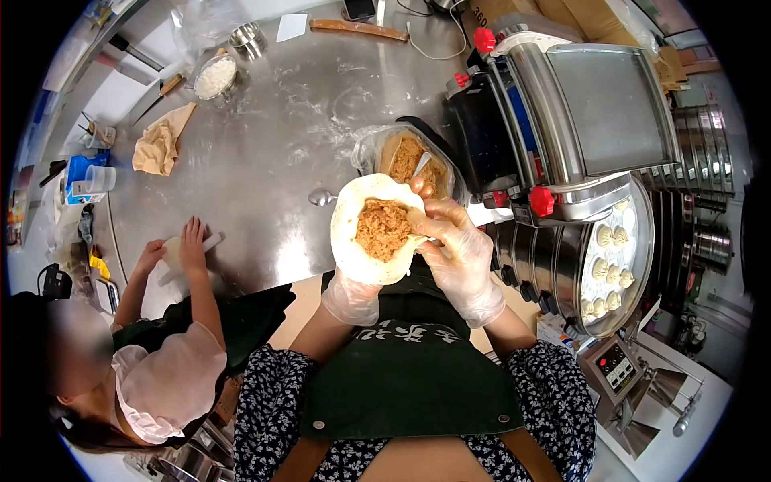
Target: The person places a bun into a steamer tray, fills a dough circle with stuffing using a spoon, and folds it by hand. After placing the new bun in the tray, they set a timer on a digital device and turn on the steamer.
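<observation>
A round dough wrapper (347, 215) lies across my left hand (353, 299), which supports it from below in a clear plastic glove; most of those fingers are hidden under the dough. Brown grainy filling (384, 230) is heaped in the wrapper's middle. My right hand (459, 255), gloved too, pinches the wrapper's right edge between thumb and fingers. Just beyond the wrapper is a plastic-lined container of the same filling (405, 159), with a spoon (422, 164) stuck in it. A second metal spoon (322, 197) rests on the table to the left.
On the left, a co-worker's hands (191, 245) press a rolling pin on the steel table (265, 153). A dough-rolling machine (562, 120) stands at the right. Below it, a steamer tray (590, 273) carries several pleated buns. A bowl of white flour (215, 78) sits far left.
</observation>
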`<state>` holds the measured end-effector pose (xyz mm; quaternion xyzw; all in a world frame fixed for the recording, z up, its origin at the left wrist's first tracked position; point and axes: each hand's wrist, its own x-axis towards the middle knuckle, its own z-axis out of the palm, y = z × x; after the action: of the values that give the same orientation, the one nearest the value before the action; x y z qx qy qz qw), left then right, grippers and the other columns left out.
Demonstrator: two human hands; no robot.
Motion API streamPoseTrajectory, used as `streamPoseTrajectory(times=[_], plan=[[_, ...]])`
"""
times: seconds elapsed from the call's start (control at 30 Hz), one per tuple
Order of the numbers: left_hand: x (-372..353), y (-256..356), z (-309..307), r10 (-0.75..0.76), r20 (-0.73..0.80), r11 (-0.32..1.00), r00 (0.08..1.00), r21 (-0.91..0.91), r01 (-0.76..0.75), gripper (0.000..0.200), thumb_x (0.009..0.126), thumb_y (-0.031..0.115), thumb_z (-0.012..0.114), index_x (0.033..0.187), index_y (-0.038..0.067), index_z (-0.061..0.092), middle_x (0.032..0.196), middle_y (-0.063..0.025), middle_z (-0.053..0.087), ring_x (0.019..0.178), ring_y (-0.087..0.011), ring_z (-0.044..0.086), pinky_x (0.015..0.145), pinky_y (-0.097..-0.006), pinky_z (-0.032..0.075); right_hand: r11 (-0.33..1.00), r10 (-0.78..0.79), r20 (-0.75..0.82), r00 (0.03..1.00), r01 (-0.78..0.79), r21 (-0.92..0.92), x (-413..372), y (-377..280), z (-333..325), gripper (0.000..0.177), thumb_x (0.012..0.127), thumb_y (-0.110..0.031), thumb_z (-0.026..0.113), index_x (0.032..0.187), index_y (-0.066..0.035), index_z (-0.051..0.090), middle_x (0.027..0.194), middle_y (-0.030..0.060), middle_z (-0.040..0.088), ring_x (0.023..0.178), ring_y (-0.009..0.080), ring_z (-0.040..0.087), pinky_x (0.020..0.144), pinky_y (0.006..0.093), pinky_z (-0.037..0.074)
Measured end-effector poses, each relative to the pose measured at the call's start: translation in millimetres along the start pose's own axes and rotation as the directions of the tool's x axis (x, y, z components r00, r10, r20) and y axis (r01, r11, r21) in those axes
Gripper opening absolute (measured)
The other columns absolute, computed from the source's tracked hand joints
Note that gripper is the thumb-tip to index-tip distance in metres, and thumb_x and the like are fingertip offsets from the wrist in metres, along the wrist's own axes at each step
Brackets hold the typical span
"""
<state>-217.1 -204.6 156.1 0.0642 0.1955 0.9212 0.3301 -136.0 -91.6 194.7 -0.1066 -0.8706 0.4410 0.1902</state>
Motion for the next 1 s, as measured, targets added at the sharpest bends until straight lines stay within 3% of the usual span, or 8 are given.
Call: streamPoseTrajectory(times=[0.07,0.23,0.37,0.47,0.53,0.6,0.7,1.0], plan=[[-1,8,4,-0.217,-0.14,0.952,0.966,-0.25,0.178,0.05,0.084,-0.002,0.066,0.129,0.002,0.047,0.122,-0.0139,0.059,0.113,-0.027,0.059,0.099,-0.0383,0.049,1.0,0.007,0.006,1.0,-0.007,0.021,-5,2,-1,0.033,0.072,0.003,0.075,0.103,-0.007,0.068,0.098,0.0089,0.069,0.086,0.0258,0.07,0.072,0.0324,0.056],[-4,8,-34,-0.195,-0.105,0.891,0.975,0.397,0.221,0.05,0.096,0.033,0.057,0.133,0.001,0.047,0.131,-0.0188,0.056,0.114,-0.0307,0.06,0.097,-0.0407,0.052,0.994,0.06,-0.007,0.998,-0.059,0.09,-6,6,-2,0.034,0.073,0.004,0.074,0.104,-0.006,0.066,0.097,0.0096,0.07,0.086,0.0247,0.07,0.072,0.0317,0.056],[-4,29,-12,-0.333,0.016,0.941,0.943,-0.055,0.333,0.068,0.094,0.051,0.055,0.138,0.001,0.042,0.135,-0.0142,0.052,0.116,-0.0274,0.058,0.095,-0.0391,0.053,0.967,0.167,0.017,0.986,-0.167,0.193,-6,4,-2,0.036,0.074,0.006,0.072,0.108,-0.007,0.066,0.102,0.0105,0.071,0.086,0.0237,0.071,0.074,0.031,0.056],[-8,37,5,-0.401,-0.033,0.914,0.916,-0.087,0.397,0.074,0.09,0.057,0.058,0.136,0.001,0.041,0.127,-0.0107,0.053,0.117,-0.021,0.056,0.094,-0.035,0.051,0.987,0.1,0.071,0.993,-0.107,0.119,-6,6,-4,0.038,0.075,0.008,0.072,0.11,-0.004,0.063,0.099,0.0107,0.071,0.086,0.0195,0.071,0.074,0.0276,0.056],[-7,38,-3,-0.351,-0.008,0.931,0.936,0.103,0.35,0.065,0.09,0.053,0.061,0.129,0.002,0.048,0.118,-0.0093,0.057,0.112,-0.0191,0.057,0.093,-0.0334,0.05,0.997,0.005,0.084,0.996,-0.011,0.071,-4,10,-5,0.04,0.076,0.007,0.071,0.112,-0.005,0.063,0.099,0.01,0.071,0.085,0.0188,0.07,0.074,0.0273,0.056],[-5,37,-5,-0.285,-0.061,0.914,0.956,0.282,0.291,0.049,0.088,0.023,0.067,0.129,0.003,0.049,0.118,-0.0073,0.059,0.108,-0.015,0.058,0.092,-0.0285,0.049,0.993,-0.083,0.062,0.995,0.078,0.085,-2,15,-3,0.042,0.075,0.005,0.071,0.115,-0.009,0.064,0.101,0.0087,0.069,0.084,0.0213,0.07,0.073,0.0297,0.056],[-3,36,6,-0.281,-0.164,0.909,0.946,0.27,0.317,0.049,0.082,0.002,0.067,0.129,0.004,0.052,0.118,-0.0048,0.06,0.108,-0.0134,0.059,0.093,-0.0272,0.048,0.992,0.121,0.135,0.983,-0.126,0.026,8,0,-13,0.041,0.074,0.004,0.071,0.112,-0.011,0.066,0.106,0.0076,0.067,0.085,0.0213,0.069,0.073,0.0302,0.057],[-3,37,-4,-0.356,-0.16,0.881,0.921,0.272,0.387,0.048,0.082,-0.001,0.068,0.128,0.004,0.054,0.118,-0.0064,0.062,0.111,-0.0161,0.06,0.096,-0.0316,0.05,0.993,-0.073,0.18,0.981,0.089,-0.078,6,16,-12,0.027,0.075,0.003,0.073,0.099,-0.008,0.069,0.104,0.009,0.068,0.086,0.019,0.069,0.07,0.028,0.057]])
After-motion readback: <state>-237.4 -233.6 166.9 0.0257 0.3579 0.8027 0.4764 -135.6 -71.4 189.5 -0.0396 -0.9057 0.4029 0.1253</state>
